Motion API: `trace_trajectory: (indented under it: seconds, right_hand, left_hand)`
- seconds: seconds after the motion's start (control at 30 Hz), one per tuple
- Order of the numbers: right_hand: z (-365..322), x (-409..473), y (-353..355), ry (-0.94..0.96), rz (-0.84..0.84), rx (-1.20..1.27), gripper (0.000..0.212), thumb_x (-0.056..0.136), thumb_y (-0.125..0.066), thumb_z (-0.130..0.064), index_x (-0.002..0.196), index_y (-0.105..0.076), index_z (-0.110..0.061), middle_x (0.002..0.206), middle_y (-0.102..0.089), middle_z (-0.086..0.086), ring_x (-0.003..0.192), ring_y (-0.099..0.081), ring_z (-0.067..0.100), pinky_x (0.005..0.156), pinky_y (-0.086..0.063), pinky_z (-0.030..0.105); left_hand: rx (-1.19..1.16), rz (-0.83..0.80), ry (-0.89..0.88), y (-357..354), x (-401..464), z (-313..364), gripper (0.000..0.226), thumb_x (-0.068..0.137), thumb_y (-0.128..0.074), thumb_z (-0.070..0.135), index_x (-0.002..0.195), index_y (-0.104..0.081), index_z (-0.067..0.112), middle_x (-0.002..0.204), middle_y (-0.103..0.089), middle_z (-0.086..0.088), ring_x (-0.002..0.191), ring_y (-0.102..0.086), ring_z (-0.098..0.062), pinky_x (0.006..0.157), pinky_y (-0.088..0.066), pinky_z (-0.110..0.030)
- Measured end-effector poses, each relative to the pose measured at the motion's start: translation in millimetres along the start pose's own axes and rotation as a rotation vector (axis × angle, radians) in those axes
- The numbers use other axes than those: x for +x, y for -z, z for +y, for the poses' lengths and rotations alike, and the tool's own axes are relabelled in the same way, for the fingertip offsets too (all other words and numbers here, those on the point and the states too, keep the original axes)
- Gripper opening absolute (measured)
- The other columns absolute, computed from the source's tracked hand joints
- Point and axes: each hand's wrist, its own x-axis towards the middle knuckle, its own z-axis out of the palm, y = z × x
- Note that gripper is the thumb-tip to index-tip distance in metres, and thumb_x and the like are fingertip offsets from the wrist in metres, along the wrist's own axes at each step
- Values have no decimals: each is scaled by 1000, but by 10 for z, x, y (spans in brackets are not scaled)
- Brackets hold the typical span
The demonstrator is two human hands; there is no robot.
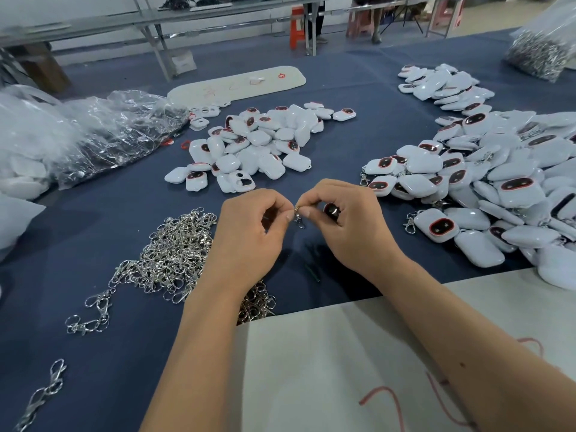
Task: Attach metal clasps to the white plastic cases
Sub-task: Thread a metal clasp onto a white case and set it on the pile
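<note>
Your left hand [249, 232] had its fingers curled in, thumb and forefinger pinched narrow on the top ring of a metal clasp [298, 217]. Your right hand [349, 219] met it there, its fingertips [307, 212] pressed to the same ring, while the remaining fingers curled round a white plastic case [332, 211] whose dark, red-rimmed window faced up toward you. Both grips were tight and close, fingertips almost touching, held just above the blue-covered counter [93, 353]. The clasp hung down from the pinch, its long axis near vertical, hook end pointing at the counter. How the ring sat against the case was hidden by your fingers. A heap of loose clasps [174, 254] lay just left of your left wrist. A pile of cases [255, 141] lay beyond your hands, and a larger pile [505, 188], several with clasps showing, lay to your right.
</note>
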Motion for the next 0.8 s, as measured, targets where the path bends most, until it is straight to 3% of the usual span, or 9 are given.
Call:
trace_trajectory:
  seconds: [0.17,0.33,0.4,0.53,0.63,0.8]
  right_hand:
    - [21,13,11,45,-28,-59,11,91,-75,-3,88,-77,-13,78,-62,-10,68,-53,8,65,-38,20]
    - [36,21,33,89,-57,-139,12,91,-72,-3,90,-77,-14,82,-66,-8,71,-57,13,65,-49,37]
    - [31,22,27,105,-45,-148,12,91,-72,-3,90,-77,-13,82,-66,-8,72,-58,13,66,-49,35]
    - [56,25,12,-110,-7,187,12,93,-74,-7,87,-78,-16,69,-67,-10,60,-57,7,62,-43,19]
    - [74,44,44,-253,-70,376,15,98,-70,-12,87,-78,-18,62,-61,13,52,-46,13,52,-40,24]
    - [82,45,79,-265,-96,481,11,97,-70,-5,92,-78,-11,65,-64,-10,50,-44,9,50,-39,20]
  left_hand:
    - [32,-16,-6,0,-15,30,14,87,-69,11,77,-68,21,71,-64,11,71,-60,-12,65,-47,-24]
    - [43,10,6,-29,-33,59,16,83,-69,9,72,-68,21,64,-63,9,63,-59,-12,60,-45,-21]
    - [23,26,5,-31,-33,61,17,83,-69,9,71,-68,21,65,-63,9,64,-60,-12,60,-45,-18]
    - [-64,95,-18,-39,1,60,15,83,-71,8,75,-72,21,71,-67,8,71,-65,-17,65,-53,-25]
    - [-81,110,-71,-61,16,58,13,84,-70,9,78,-72,20,76,-67,10,76,-67,-18,68,-55,-29]
    - [-82,103,-97,-79,18,20,12,87,-70,8,83,-73,19,81,-68,12,81,-68,-16,71,-57,-29]
